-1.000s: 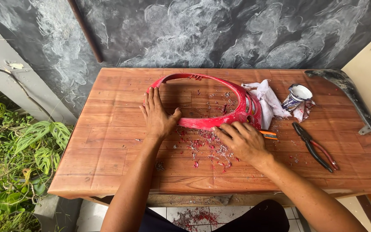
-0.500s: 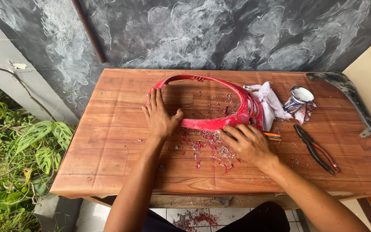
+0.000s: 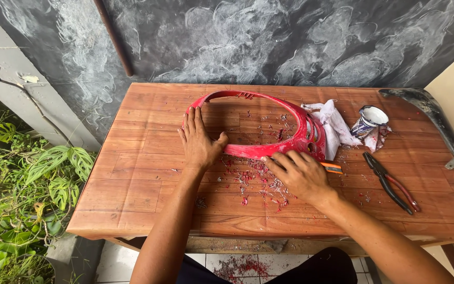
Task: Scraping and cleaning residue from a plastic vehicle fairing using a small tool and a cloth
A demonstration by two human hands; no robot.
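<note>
Two hands are laid on a red ring-shaped plastic panel [image 3: 269, 150] that lies near the middle of the wooden desk [image 3: 132, 158]. The left hand [image 3: 199, 142] is pressed flat, fingers spread open, against the panel's left end. The right hand [image 3: 299, 173] is closed around an orange-handled tool [image 3: 333, 168], held against the panel's near edge; the tool's tip is hidden. Red shavings [image 3: 253, 181] are scattered on the desk just in front of the panel, between the two hands. A white rag [image 3: 337, 126] is seen touching the panel's right end, a small tin [image 3: 369, 120] beside it, and pliers [image 3: 392, 181] nearer the right edge.
</note>
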